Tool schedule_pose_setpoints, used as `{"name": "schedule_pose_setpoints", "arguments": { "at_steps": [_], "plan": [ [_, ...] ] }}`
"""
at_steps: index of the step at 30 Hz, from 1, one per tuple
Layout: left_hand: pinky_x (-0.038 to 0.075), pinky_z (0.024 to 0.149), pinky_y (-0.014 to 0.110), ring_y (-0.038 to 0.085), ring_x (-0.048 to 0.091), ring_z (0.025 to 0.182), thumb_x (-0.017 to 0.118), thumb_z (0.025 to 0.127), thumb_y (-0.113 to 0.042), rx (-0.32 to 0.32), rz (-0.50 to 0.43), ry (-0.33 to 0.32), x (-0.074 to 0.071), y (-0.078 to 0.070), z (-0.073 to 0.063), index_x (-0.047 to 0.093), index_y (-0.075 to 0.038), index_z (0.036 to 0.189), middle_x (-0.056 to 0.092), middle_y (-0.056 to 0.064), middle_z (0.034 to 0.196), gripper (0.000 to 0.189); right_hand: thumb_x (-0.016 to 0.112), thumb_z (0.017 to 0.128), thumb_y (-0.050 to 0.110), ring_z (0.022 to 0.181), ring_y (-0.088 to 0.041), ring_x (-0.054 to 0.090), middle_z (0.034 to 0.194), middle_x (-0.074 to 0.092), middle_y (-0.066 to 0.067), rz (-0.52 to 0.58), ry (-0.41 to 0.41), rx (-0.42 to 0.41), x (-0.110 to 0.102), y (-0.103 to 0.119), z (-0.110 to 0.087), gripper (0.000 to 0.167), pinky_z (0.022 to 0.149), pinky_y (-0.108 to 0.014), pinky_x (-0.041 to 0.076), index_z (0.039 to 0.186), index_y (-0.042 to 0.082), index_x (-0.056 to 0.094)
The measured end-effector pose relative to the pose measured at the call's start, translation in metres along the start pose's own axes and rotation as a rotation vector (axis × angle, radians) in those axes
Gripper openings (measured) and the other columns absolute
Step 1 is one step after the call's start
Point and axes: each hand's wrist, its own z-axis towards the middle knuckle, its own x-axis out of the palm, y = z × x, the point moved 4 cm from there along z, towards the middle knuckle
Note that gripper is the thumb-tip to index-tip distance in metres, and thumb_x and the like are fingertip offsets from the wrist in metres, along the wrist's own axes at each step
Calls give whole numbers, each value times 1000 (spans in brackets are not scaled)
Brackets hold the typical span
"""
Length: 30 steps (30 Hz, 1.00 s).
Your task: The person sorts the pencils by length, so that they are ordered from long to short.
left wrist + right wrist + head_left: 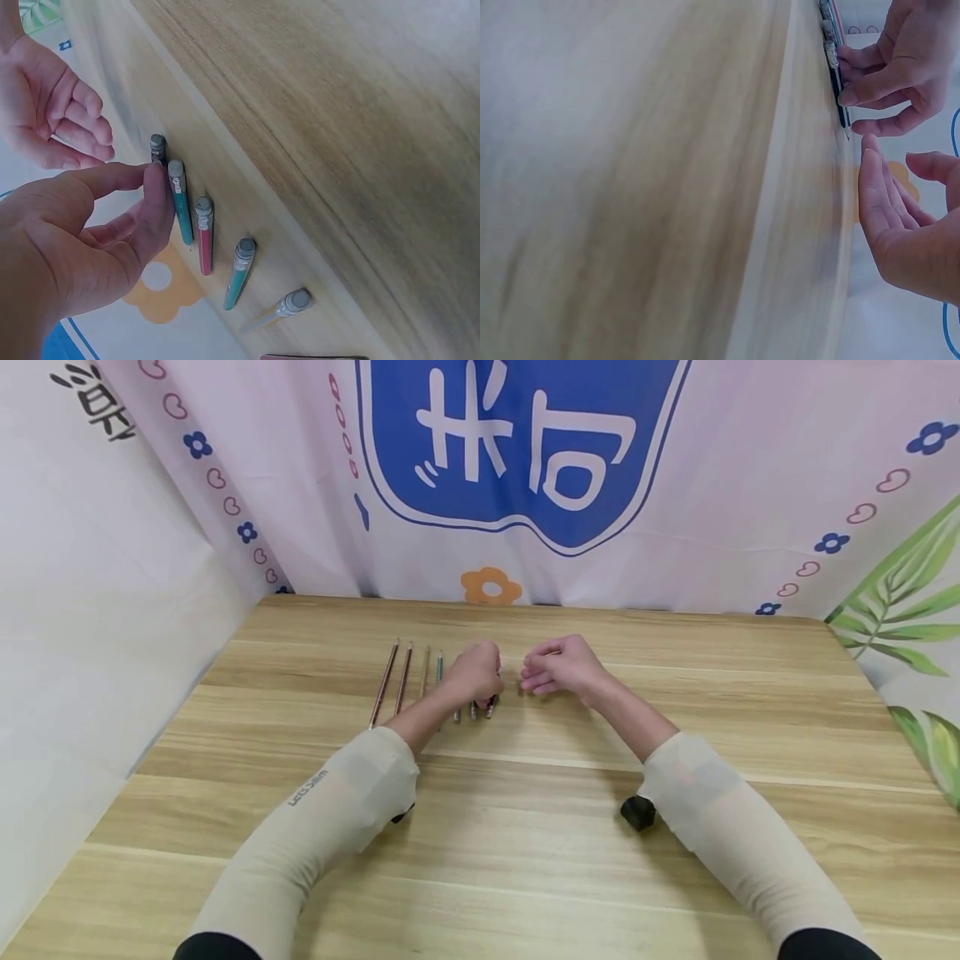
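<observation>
Several pencils lie side by side on the wooden table. In the head view a dark red pencil (pixel 383 685) is leftmost, with another reddish pencil (pixel 403 679), a tan pencil (pixel 425 671) and a teal pencil (pixel 439 667) beside it. My left hand (pixel 474 672) is over the right end of the row, hiding parts of the pencils there. Its thumb and finger pinch the rightmost, a black pencil (pixel 835 75), near the table surface. A short way right, my right hand (pixel 564 667) hovers with fingers loosely bent, holding nothing. The left wrist view shows grey eraser ends on a red pencil (pixel 205 244) and its neighbours.
The wooden table (pixel 525 843) reaches back to a printed cloth (pixel 720 510) with a blue sign. A white wall covering (pixel 90 610) borders the left side. Black devices sit under both sleeves, one black device (pixel 637 812) at the right forearm.
</observation>
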Motion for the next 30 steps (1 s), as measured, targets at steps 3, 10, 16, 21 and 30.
{"name": "schedule_pose_setpoints", "arguments": {
  "at_steps": [3, 10, 16, 21, 30],
  "plan": [
    [49, 44, 18, 19, 68, 56, 61, 94, 8, 20, 4, -1, -1, 0, -1, 53, -3, 88, 58, 8, 72, 15, 58, 104, 4, 75, -17, 76, 105, 74, -27, -5, 3, 0, -1, 0, -1, 30, 71, -29, 66, 126, -17, 59],
    [57, 52, 21, 20, 69, 59, 61, 93, 11, 54, -16, -3, -1, 1, -3, 62, 1, 89, 66, 12, 80, 12, 58, 104, 4, 75, -17, 76, 108, 72, -29, -2, 0, -7, -3, -3, -1, 31, 72, -29, 66, 127, -18, 58],
    [64, 61, 26, 23, 72, 62, 69, 90, 12, 76, -67, 11, -1, 3, -3, 66, 4, 84, 69, 15, 78, 11, 57, 104, 3, 74, -16, 76, 114, 70, -33, 4, -8, -9, -8, -6, -3, 32, 73, -29, 66, 128, -18, 57],
    [64, 60, 25, 22, 73, 62, 70, 91, 12, 87, -85, 12, -2, 6, -3, 68, 6, 86, 71, 18, 80, 8, 58, 104, 2, 73, -15, 76, 113, 70, -33, 1, -22, -13, -15, -7, -5, 32, 73, -28, 66, 128, -18, 57],
    [64, 61, 24, 21, 72, 60, 69, 91, 12, 86, -95, -6, -3, 5, -5, 67, 6, 86, 72, 19, 84, 8, 59, 104, 2, 73, -15, 76, 107, 72, -28, -16, -44, -23, -26, -9, -10, 31, 73, -29, 66, 128, -17, 57]
  ]
}}
